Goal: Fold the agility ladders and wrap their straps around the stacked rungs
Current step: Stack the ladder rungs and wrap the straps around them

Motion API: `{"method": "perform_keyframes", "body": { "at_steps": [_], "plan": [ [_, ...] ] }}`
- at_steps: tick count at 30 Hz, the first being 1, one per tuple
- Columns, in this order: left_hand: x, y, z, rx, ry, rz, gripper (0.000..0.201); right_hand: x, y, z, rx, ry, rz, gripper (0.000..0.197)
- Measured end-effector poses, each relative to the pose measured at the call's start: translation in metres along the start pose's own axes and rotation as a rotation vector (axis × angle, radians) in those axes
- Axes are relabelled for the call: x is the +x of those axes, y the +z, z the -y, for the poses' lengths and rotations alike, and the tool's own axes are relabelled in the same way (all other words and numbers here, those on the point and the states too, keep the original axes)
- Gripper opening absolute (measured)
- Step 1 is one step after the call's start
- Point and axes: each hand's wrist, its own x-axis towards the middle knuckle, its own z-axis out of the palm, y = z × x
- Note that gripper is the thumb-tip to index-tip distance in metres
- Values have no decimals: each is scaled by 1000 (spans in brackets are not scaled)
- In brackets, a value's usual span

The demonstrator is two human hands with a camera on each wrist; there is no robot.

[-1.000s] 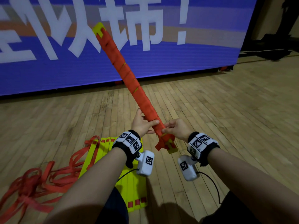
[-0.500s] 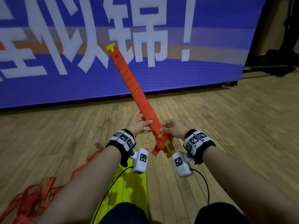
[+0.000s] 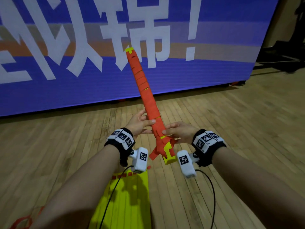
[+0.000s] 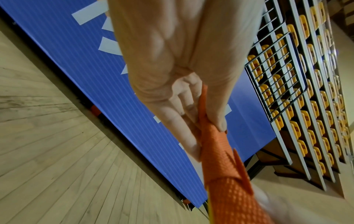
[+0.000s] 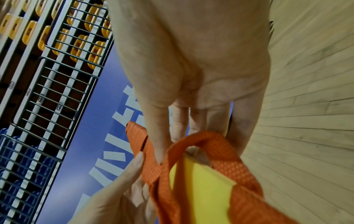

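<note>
- Gym hall: wooden plank floor (image 3: 231, 129), big blue banner (image 3: 66, 90) with white characters along the back; racks of yellow seats (image 4: 306, 106) behind railings show in the wrist views.
- Wrapped ladder bundle (image 3: 145, 90): yellow rungs stacked, orange strap wound round nearly the whole length. Held up off the floor, tilted, far end toward the banner, near end low between the two wrists.
- Left hand (image 3: 138, 123): thumb over the front of the bundle, fingers (image 4: 188, 142) laid long against its side. Clamped on it, but lightly by the look.
- Right hand (image 3: 179, 133): pinches the bundle close to its near end, thumb on the strap. The right wrist view shows an orange strap loop (image 5: 208, 141) arching over the yellow rung end (image 5: 201, 189), not pulled flat.
- Loose strap tail (image 3: 154, 155) hangs free beside the yellow end; whether it is tucked anywhere, cannot tell.
- Second ladder (image 3: 130, 200): yellow rungs lying flat on the floor under the forearms, a bit of orange strap (image 3: 21, 220) at lower left. Judged not yet wrapped.
- Stage, as I read it: finishing the last turns on the first bundle.
- Risks: the slack loop at the near end could slip off the rung ends if the tail is not tucked, and the winding would loosen from there. The long bundle is held near one end only, so it could sag or swing. The dangling wrist cables (image 3: 212, 195) might snag the tail.
</note>
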Motion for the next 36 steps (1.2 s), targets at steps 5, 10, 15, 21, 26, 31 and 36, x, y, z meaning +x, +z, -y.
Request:
{"method": "perform_keyframes", "body": {
  "at_steps": [5, 10, 15, 21, 26, 31, 36],
  "plan": [
    [25, 4, -57, 43, -15, -1, 48, -5, -21, 58, 3, 39, -38, 7],
    [38, 13, -144, 55, -17, -30, 45, -26, -50, 143, 4, 47, -51, 9],
    [50, 25, -263, 66, -8, -27, 43, -59, -82, 249, -26, 17, -49, 13],
    [64, 53, -412, 81, 68, -92, 43, -101, -132, 383, -77, -70, -78, 16],
    [79, 72, -514, 124, 129, -173, 37, -130, -169, 479, -163, -150, -111, 20],
    [93, 83, -595, 187, 165, -210, 48, -146, -202, 556, -245, -212, -128, 20],
    [116, 85, -642, 207, 203, -240, 44, -136, -220, 604, -345, -250, -195, 16]
  ]
}}
